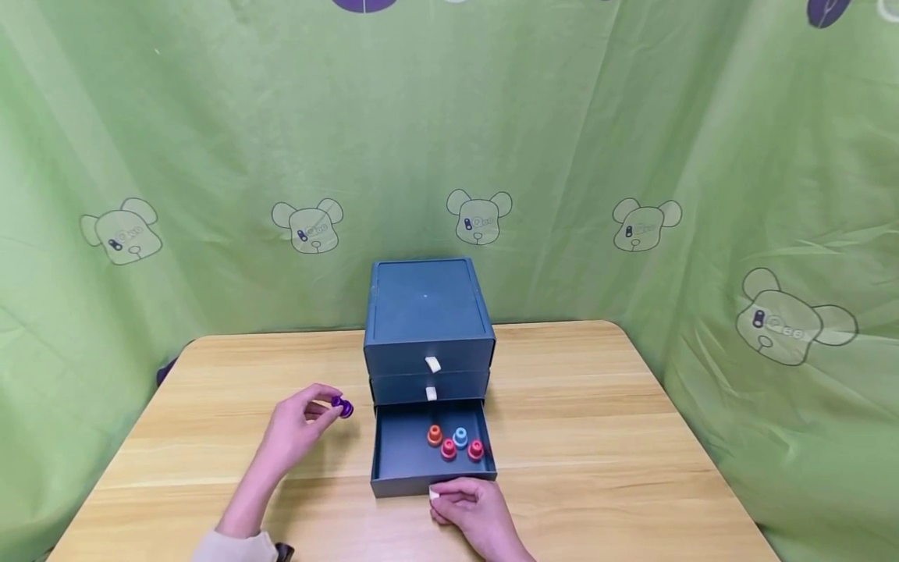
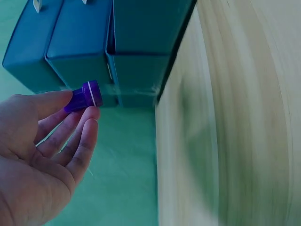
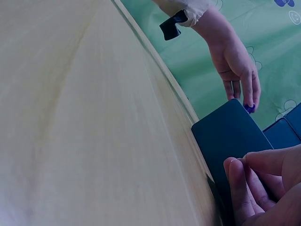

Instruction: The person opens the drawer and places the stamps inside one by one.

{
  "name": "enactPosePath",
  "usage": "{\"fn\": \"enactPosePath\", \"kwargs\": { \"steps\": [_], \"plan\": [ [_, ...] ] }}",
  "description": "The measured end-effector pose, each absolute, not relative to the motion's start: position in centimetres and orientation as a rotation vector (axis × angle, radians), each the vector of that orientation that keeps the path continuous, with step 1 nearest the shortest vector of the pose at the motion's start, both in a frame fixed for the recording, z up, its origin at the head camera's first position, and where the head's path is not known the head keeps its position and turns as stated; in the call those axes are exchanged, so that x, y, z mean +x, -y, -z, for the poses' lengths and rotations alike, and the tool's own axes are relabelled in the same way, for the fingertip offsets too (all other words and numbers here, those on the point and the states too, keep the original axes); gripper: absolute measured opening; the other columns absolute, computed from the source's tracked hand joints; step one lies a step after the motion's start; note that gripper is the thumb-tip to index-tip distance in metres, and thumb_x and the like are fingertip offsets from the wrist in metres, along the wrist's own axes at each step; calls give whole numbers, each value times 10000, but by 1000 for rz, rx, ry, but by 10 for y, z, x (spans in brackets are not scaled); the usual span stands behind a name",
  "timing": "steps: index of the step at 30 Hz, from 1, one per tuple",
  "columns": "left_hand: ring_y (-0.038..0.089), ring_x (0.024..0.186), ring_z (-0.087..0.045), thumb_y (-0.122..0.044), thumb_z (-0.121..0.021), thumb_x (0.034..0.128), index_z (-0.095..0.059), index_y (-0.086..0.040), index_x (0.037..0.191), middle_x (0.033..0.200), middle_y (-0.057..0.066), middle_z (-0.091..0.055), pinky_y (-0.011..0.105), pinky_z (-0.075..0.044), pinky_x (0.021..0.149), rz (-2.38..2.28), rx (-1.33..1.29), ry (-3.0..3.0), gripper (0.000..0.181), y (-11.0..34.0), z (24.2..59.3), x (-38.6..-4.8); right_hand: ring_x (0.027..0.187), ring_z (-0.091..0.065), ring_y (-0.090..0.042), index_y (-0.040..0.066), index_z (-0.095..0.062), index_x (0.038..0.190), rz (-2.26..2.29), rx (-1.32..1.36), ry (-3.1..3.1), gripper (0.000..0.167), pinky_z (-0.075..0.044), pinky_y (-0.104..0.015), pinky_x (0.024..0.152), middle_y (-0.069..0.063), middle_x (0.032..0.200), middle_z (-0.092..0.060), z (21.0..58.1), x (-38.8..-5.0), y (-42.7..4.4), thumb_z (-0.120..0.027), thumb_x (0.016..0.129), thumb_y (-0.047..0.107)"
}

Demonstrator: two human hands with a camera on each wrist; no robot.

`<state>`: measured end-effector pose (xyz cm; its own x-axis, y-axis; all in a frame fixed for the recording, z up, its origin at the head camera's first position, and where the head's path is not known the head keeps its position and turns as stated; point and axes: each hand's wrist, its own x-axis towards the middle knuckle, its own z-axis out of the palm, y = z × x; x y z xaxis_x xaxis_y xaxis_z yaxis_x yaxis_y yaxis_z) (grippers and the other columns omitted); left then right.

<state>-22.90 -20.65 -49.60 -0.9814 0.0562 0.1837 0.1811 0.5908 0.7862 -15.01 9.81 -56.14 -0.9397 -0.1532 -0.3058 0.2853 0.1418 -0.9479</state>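
My left hand (image 1: 293,428) pinches a small purple toy stamp (image 2: 86,96) between thumb and fingertips, above the table and left of the drawers. The stamp has a narrow end, a wider end and a thin white ring. With thumb and fingers, my right hand (image 1: 477,511) holds the white pull tab (image 1: 434,493) of the bottom drawer (image 1: 400,485), which is pulled out. Similar pieces stand toward the right inside this drawer: an orange one (image 1: 435,435), a light blue one (image 1: 460,438) and two red ones (image 1: 448,449).
The dark blue drawer cabinet (image 1: 428,300) stands at the back middle of the wooden table (image 1: 597,437). Its two upper drawers are closed, each with a white tab (image 1: 432,364). A green curtain (image 1: 562,156) with printed bear heads surrounds the table's back and sides.
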Motion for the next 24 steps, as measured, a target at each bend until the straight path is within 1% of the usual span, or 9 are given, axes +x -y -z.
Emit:
{"fn": "enactPosePath", "kwargs": {
  "steps": [8,15,21,24],
  "plan": [
    [146,831,-736,-72,-767,921,-752,-109,1106,1026,70,-775,229,-587,741,1395,-286,2634,189,187,493,-224,825,-776,-176,-37,-761,1135,1874,130,-2078,233,-633,-308,767,-163,977,-797,561,-150,-98,-763,917,44],
    [119,798,-726,-43,-777,904,-749,-79,1098,962,48,-772,243,-601,762,1446,-368,2602,199,174,497,-222,822,-776,-175,-35,-763,1129,1868,132,-2087,227,-633,-306,761,-158,967,-798,561,-150,-98,-764,915,41],
    [101,796,-715,-47,-787,895,-755,-136,1081,932,3,-765,254,-603,759,1417,-442,2590,209,162,499,-221,815,-774,-176,-35,-765,1128,1868,128,-2095,229,-633,-306,760,-157,965,-798,561,-149,-98,-767,913,45],
    [100,812,-712,-45,-781,900,-753,-140,1085,941,-4,-760,252,-603,771,1401,-464,2604,210,156,500,-222,813,-773,-176,-37,-763,1131,1868,129,-2094,232,-633,-306,762,-156,964,-798,561,-149,-98,-766,914,45]
  ]
}}
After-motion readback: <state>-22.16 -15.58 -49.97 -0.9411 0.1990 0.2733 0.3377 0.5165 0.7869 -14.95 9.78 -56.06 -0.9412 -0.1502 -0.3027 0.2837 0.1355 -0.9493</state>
